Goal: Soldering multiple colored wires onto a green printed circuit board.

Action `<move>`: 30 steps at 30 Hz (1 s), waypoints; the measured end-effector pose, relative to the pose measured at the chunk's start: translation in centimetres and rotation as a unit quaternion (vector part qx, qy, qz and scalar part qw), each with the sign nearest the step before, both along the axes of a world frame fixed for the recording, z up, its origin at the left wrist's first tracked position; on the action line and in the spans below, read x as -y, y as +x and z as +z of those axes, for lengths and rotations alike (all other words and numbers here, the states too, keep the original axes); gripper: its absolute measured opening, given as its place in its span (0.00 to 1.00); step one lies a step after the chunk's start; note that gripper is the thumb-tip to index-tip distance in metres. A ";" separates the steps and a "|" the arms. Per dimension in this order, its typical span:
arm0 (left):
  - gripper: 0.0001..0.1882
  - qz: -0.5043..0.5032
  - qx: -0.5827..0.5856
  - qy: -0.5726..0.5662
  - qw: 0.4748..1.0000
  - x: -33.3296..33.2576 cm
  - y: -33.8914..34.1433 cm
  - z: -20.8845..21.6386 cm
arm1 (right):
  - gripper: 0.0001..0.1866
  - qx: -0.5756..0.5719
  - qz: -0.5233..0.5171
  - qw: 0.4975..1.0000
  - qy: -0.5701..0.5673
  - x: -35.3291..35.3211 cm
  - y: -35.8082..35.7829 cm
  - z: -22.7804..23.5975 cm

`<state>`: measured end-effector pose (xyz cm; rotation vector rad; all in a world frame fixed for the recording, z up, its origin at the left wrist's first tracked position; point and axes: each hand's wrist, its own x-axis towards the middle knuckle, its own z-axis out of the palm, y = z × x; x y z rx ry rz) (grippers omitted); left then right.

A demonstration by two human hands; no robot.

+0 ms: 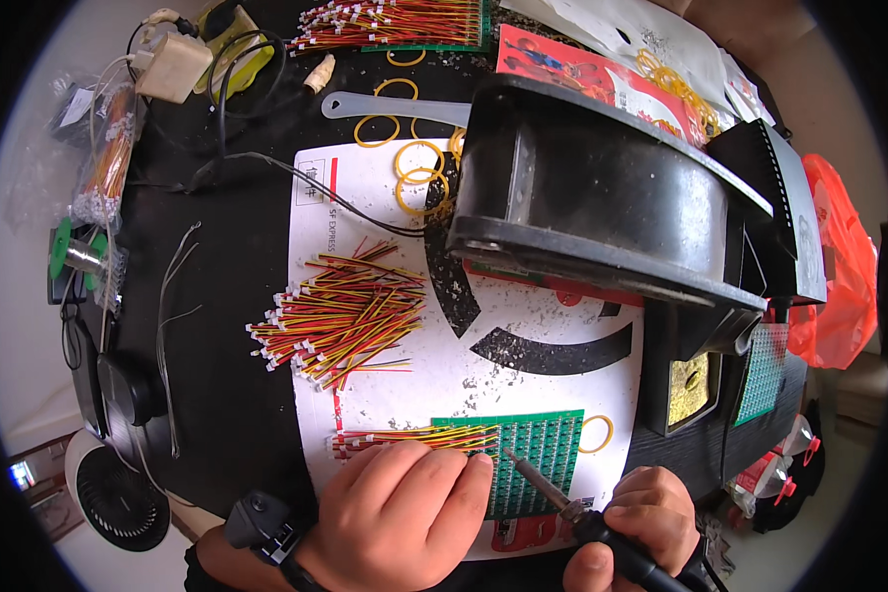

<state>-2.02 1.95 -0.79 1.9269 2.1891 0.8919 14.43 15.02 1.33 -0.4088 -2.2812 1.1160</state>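
Note:
A green circuit board [560,444], covered with small rows of pads, lies near the front of a white printed sheet [316,217]. Red, yellow and black connector wires [405,439] run side by side onto its left part. Over them my left hand [405,513] is curled, fingers together, pinching at the wire ends; its fingertips hide the exact grip. My right hand [651,518] is closed round the black handle of a soldering iron [548,485]. The iron's tip meets the board just right of my left fingertips. Behind lies a loose pile of similar wires [340,311] with white plugs.
A big black fan-like housing [602,187] stands over the sheet's back right. Beside it is a tray of brass wool [691,390]. Yellow rubber bands [419,163], a solder spool [84,257], cables and another wired board [395,25] lie around. Dark crumbs speckle the sheet.

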 end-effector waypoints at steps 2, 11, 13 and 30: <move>0.13 0.003 0.011 0.000 1.000 0.0 0.0 -0.2 | 0.12 -0.006 0.003 1.000 0.008 0.0 -0.1 -0.1; 0.13 -0.012 0.023 -0.004 1.000 -0.2 -0.2 -0.3 | 0.12 0.003 -0.003 1.000 0.001 0.1 -0.3 -0.1; 0.13 -0.011 0.025 -0.007 1.000 -0.2 -0.3 -0.4 | 0.12 0.007 -0.001 1.000 0.001 0.0 -0.4 -0.2; 0.13 -0.005 0.033 -0.006 0.999 -0.2 -0.2 -0.4 | 0.13 -0.007 0.015 1.000 0.005 -0.3 -0.4 -0.5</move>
